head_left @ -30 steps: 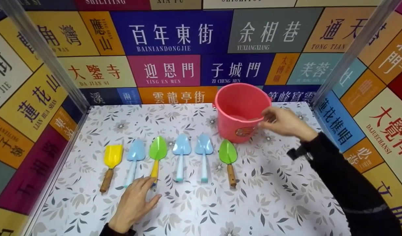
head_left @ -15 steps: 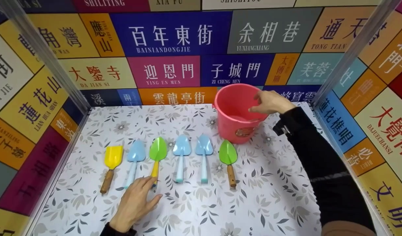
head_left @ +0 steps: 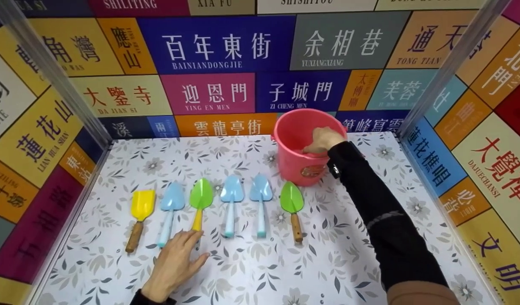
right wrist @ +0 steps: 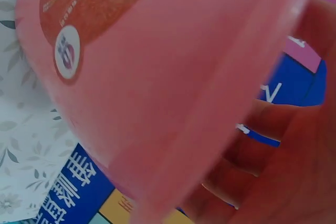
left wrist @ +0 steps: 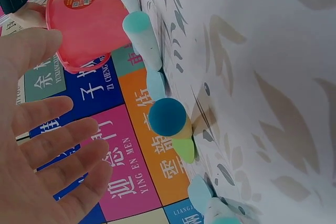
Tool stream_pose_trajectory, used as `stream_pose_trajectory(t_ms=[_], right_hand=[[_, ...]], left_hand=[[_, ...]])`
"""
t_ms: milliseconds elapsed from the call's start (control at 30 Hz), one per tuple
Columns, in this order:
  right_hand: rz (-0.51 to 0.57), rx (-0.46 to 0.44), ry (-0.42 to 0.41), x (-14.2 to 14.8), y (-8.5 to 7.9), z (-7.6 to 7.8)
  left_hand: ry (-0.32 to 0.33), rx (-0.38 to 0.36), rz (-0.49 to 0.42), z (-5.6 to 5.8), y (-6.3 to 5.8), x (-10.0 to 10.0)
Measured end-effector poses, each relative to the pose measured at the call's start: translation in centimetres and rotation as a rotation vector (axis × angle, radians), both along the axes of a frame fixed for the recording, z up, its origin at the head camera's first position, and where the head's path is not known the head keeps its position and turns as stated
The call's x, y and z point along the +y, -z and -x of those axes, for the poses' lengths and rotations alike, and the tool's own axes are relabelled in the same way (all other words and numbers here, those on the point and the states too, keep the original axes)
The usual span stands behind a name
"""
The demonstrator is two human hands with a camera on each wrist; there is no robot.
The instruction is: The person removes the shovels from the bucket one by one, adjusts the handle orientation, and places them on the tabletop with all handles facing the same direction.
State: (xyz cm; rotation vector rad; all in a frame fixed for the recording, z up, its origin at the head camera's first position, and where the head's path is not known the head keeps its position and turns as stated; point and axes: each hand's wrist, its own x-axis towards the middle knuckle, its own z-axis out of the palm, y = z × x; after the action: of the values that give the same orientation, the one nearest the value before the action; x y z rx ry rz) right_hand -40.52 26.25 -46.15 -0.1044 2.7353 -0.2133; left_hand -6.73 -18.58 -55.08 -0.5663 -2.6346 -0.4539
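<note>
In the head view a pink bucket [head_left: 293,163] stands upright at the back of the table. My right hand [head_left: 323,140] reaches over its rim into the opening; in the right wrist view its fingers [right wrist: 252,156] are partly hidden behind the bucket wall, with nothing visible in them. My left hand [head_left: 175,264], fingers spread, is above the table near the yellow handle of a green trowel [head_left: 201,195]. The left wrist view shows that handle's blue end [left wrist: 168,117] apart from the fingers. Close to this hand lies a light blue trowel [head_left: 173,197].
Along the same row lie a yellow square-bladed shovel [head_left: 142,205], two more light blue trowels, one here [head_left: 232,190], and a green trowel with a wooden handle [head_left: 292,199]. Sign-printed walls [head_left: 217,46] enclose the floral-covered table [head_left: 348,262] at the back and sides.
My right hand has moved left from the bucket's outer right side, over the rim and down into the opening. The left hand stays almost where it was. The trowels keep their places.
</note>
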Motion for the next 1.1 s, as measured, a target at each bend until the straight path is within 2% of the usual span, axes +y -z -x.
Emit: stream_pose_trajectory(t_ms=[167, 200, 400, 433, 500, 633, 867, 967, 1100], right_hand=[[-0.013, -0.033, 0.018, -0.3, 0.9, 0.0], [-0.006, -0.049, 0.009, -0.5, 0.2, -0.6], [-0.018, -0.059, -0.010, -0.2, 2.0, 0.4], [-0.030, -0.050, -0.004, 0.1, 3.1, 1.2], [-0.042, -0.042, -0.020, 0.3, 3.4, 1.5], [-0.049, -0.034, -0.017, 0.4, 3.3, 1.4], [-0.063, -0.075, -0.027, -1.2, 0.0, -1.7], [-0.071, -0.082, -0.040, -1.7, 0.4, -1.5], [-0.095, -0.087, -0.048, -1.5, 2.1, -0.2]], left_hand=[[0.008, -0.008, 0.001, -0.1, 0.2, 0.1], [0.009, -0.006, 0.001, -0.1, 0.2, 0.1], [0.012, -0.001, 0.005, -0.1, 0.2, 0.2], [0.015, 0.002, 0.006, -0.1, 0.3, 0.2], [0.021, 0.006, 0.009, -0.1, 0.3, 0.2], [0.019, -0.021, 0.008, -0.2, 0.3, 0.3], [0.035, -0.058, 0.016, -0.4, 0.6, 0.6], [0.075, -0.072, 0.027, -0.6, 0.9, 1.0], [0.123, -0.116, 0.043, -0.8, 1.1, 1.6]])
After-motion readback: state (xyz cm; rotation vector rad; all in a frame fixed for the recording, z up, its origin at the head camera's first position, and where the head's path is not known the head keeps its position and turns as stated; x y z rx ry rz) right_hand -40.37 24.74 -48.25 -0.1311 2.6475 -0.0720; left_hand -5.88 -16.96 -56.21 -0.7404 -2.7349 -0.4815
